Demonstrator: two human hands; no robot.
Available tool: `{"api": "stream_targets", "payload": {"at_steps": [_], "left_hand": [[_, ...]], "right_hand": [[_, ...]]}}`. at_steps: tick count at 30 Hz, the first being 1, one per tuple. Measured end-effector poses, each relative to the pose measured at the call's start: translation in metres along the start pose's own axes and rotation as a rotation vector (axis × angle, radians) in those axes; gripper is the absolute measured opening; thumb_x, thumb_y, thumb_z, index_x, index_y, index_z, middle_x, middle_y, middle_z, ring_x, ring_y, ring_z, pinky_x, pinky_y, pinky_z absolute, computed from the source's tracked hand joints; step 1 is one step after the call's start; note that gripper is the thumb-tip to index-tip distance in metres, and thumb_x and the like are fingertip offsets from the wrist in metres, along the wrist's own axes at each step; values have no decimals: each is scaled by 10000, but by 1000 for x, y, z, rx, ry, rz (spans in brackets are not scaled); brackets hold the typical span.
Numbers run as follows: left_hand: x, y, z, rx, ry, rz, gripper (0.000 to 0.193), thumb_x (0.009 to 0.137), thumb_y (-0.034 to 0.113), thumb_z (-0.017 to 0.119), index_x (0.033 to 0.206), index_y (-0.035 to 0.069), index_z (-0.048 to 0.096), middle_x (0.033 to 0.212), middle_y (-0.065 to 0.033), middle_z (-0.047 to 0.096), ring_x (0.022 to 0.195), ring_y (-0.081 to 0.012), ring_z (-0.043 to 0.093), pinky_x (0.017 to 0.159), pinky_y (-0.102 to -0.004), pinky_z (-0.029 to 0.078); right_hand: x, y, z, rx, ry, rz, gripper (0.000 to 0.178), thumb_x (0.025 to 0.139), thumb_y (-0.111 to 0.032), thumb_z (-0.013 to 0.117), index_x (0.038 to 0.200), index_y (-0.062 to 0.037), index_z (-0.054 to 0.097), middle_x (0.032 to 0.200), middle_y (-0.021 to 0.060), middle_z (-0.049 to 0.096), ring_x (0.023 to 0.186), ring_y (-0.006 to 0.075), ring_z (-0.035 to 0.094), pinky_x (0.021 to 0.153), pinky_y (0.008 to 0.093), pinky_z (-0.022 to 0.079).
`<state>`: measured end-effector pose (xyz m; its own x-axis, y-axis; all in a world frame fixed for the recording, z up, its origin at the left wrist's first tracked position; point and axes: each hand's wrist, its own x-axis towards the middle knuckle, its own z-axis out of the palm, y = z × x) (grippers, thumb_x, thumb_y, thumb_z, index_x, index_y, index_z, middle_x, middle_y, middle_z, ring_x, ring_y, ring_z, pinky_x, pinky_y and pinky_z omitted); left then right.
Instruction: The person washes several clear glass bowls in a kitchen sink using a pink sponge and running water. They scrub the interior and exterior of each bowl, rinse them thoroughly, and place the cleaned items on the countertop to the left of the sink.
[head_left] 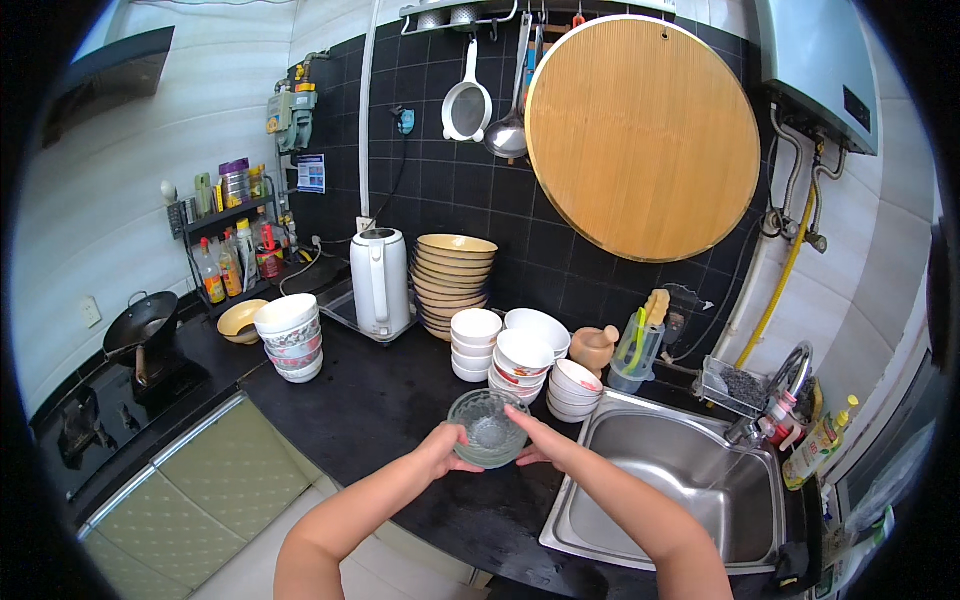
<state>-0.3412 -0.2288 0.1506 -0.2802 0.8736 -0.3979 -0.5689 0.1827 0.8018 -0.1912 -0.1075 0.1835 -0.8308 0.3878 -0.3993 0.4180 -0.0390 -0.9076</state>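
Note:
Between my two hands is a clear glass bowl [487, 430], perhaps more than one nested; I cannot tell. My left hand [447, 450] grips its left side, thumb at the rim. On the opposite side my right hand [543, 443] is closed round the wall. The glass is over the black countertop [400, 400], in front of several stacks of bowls. Closest are white bowls with red patterns [525, 360], small white bowls [474, 340] and another short stack [574, 388] beside the sink.
A steel sink [680, 470] with a tap [765, 410] lies to the right. Farther back stand tan bowls [455, 280], a white kettle [380, 280], a wooden mortar [594, 350] and a utensil holder [635, 350]. Patterned bowls [290, 335] and a wok [140, 325] are leftward.

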Motion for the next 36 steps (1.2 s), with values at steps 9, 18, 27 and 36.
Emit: {"api": "stream_targets", "payload": {"at_steps": [9, 18, 27, 36], "left_hand": [[20, 19, -39, -137, 117, 24, 536, 627, 12, 362, 1158, -57, 328, 1144, -224, 429, 1029, -424, 471, 802, -571, 436], [52, 47, -65, -288, 290, 47, 590, 668, 66, 375, 1225, -51, 220, 1243, -290, 280, 1085, -573, 286, 835, -616, 381], [105, 87, -89, -342, 541, 60, 447, 739, 186, 403, 1147, 13, 340, 1286, -231, 219, 967, -579, 372, 761, -591, 443], [128, 115, -106, -69, 714, 65, 648, 791, 400, 454, 1289, 42, 247, 1307, -234, 247, 1086, -534, 330, 679, -555, 490]], "right_hand": [[58, 5, 16, 197, -58, -95, 875, 753, -654, 420, 1362, -102, 120, 1394, 135, 164, 1209, 385, 273, 964, 407, 301], [35, 27, -7, 154, 162, -236, 652, 839, -429, 493, 1307, -31, 274, 1279, 95, 378, 1106, 194, 440, 868, 311, 393], [12, 56, -45, 204, 306, -349, 453, 829, -197, 561, 1225, -46, 403, 1179, 66, 503, 1009, 129, 499, 765, 267, 441], [10, 73, -57, 103, 289, -349, 360, 846, -111, 506, 1195, -45, 447, 1183, 75, 500, 1003, 161, 516, 781, 278, 445]]}}
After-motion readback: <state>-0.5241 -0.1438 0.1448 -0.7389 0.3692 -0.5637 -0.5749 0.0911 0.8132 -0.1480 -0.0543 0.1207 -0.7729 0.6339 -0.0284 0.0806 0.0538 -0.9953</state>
